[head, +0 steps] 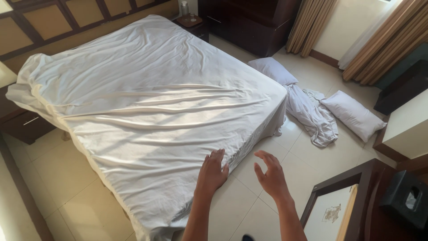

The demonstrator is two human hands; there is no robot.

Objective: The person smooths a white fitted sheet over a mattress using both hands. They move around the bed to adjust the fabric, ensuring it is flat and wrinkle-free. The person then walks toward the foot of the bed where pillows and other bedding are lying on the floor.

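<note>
- A white bed sheet lies spread over the whole mattress of a bed, seen from above at its foot.
- The sheet covers the top, but it is wrinkled in long folds and hangs loose and untucked along the near edge and foot corner; the far left corner bunches up against the wooden headboard.
- No pillows are on the bed: two white pillows lie on the tiled floor to the right, with a crumpled white cloth between them.
- The left hand is open, fingers spread, palm down, touching the sheet's hanging edge near the foot corner; it grips nothing.
- The right hand hovers just beside it over the floor, fingers loosely curled, empty.
- Both forearms reach forward from the bottom of the view.
- A dark wooden table stands at lower right.
</note>
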